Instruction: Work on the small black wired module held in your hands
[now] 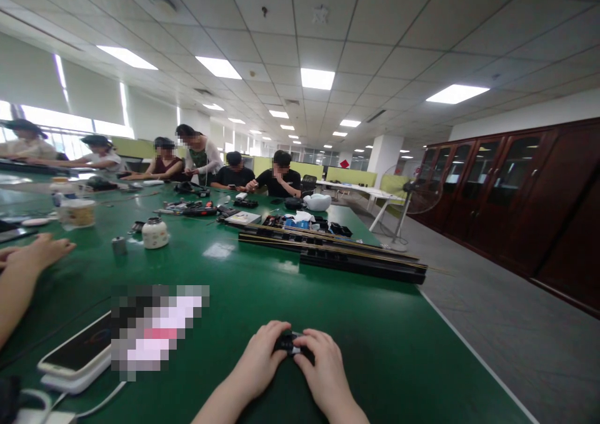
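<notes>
Between my two hands, just above or on the green tabletop [262,299], is a small black part [284,343] with a pale or silvery bit on its right side. The fingers of my left hand [263,352] are curled round its left side. My right hand [323,361] pinches it from the right, thumb below and fingers above. Its exact kind is too small to make out, and fingers cover much of it.
Left of my hands lie a phone [77,343] on a white base with a cable, and a blurred patch. Another person's hand [42,252] rests at far left. A white jar [155,232] and long black rails [360,266] stand ahead. Several people sit beyond.
</notes>
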Tool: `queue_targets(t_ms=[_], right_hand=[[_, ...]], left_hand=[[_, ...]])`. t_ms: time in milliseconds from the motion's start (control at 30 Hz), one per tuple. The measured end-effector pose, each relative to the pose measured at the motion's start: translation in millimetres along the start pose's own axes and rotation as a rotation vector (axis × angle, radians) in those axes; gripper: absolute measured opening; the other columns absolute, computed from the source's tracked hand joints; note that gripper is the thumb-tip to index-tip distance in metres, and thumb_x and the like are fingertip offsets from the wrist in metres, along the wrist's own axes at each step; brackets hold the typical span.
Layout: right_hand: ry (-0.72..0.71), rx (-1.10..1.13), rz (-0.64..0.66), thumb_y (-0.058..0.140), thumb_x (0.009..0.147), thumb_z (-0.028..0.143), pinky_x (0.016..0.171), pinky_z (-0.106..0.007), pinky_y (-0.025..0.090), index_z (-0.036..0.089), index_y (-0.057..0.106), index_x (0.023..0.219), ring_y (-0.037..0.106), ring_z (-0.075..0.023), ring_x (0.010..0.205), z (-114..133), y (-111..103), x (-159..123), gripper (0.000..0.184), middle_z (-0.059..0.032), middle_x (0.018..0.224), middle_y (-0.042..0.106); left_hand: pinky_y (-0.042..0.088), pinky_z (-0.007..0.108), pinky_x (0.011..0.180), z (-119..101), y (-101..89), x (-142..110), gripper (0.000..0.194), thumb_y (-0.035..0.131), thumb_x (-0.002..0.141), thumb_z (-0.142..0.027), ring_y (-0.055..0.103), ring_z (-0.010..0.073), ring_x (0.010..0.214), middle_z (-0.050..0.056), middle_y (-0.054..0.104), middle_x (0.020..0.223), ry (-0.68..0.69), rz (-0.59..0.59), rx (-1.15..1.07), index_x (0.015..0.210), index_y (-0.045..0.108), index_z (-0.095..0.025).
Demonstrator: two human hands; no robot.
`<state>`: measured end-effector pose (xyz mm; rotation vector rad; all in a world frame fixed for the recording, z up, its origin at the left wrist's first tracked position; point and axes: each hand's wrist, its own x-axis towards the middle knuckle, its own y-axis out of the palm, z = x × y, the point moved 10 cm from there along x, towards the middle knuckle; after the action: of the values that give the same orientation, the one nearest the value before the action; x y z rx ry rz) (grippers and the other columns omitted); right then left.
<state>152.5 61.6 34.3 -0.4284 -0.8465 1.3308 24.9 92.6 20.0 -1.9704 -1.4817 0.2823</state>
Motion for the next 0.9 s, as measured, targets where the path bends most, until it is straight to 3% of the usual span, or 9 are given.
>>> queue_targets(t_ms=[400, 633, 767, 900], right_hand=[[0.004, 0.261, -0.001, 0.058, 0.064, 0.014, 0.095, -0.041, 0.041, 0.031, 0.066, 0.100, 0.059, -0.0242, 0.102, -12, -2, 2, 0.040, -0.0005, 0.104, 0.068], [-0.013, 0.466, -0.060, 0.052, 0.076, 0.024, 0.096, -0.036, 0.044, 0.024, 0.060, 0.109, 0.057, -0.0211, 0.107, -6, -10, 0, 0.034, -0.0046, 0.113, 0.064], [-0.016, 0.506, -0.096, 0.053, 0.078, 0.027, 0.096, -0.035, 0.043, 0.023, 0.059, 0.109, 0.058, -0.0205, 0.107, -6, -14, -1, 0.031, -0.0057, 0.112, 0.064], [-0.018, 0.544, -0.115, 0.054, 0.079, 0.030, 0.095, -0.034, 0.045, 0.022, 0.059, 0.109, 0.058, -0.0203, 0.106, -9, -14, -1, 0.031, -0.0068, 0.111, 0.064]], left_hand=[[0.036, 0.036, 0.095, 7, -0.2, 0, 0.045, 0.053, 0.067, -0.013, 0.052, 0.0243, 0.107, 0.008, 0.061, 0.113, -0.047, -0.025, -0.106, 0.111, 0.058, -0.021], [0.040, 0.035, 0.090, 17, 5.5, 5, 0.066, 0.056, 0.069, -0.020, 0.058, 0.0204, 0.094, 0.008, 0.060, 0.107, -0.117, -0.034, -0.536, 0.131, 0.034, -0.018], [0.040, 0.036, 0.091, 13, 7.9, 8, 0.069, 0.068, 0.063, -0.029, 0.058, 0.0230, 0.099, 0.009, 0.060, 0.106, -0.113, -0.006, -0.794, 0.125, 0.041, -0.019], [0.037, 0.035, 0.095, 6, 4.9, 4, 0.060, 0.074, 0.062, -0.035, 0.056, 0.0244, 0.105, 0.009, 0.063, 0.109, -0.138, 0.006, -0.910, 0.117, 0.052, -0.021]])
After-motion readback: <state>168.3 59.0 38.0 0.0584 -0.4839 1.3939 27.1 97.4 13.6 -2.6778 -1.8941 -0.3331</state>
